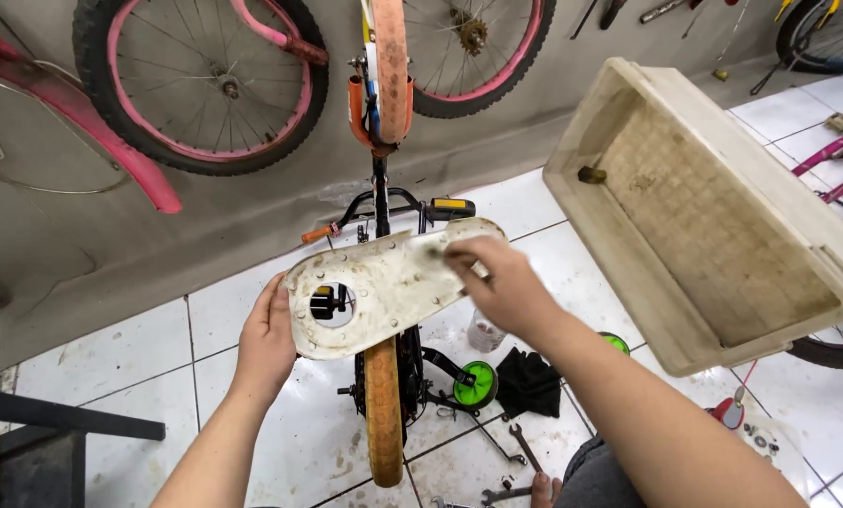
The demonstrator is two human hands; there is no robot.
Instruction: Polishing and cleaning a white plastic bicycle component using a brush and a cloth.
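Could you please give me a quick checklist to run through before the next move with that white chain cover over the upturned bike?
1. Left hand grips the rounded end of the chain cover: ok.
2. Right hand rests on the cover's narrow end, fingers on its top face: ok.
3. Crank and pedal show through the cover's round hole: ok.
4. Cover clean: not ok, it is stained and grimy.
5. Cover seated on its mounts: cannot tell, the underside is hidden.
6. Tools within reach: ok, wrenches lie on the tiled floor beside the orange rear wheel.
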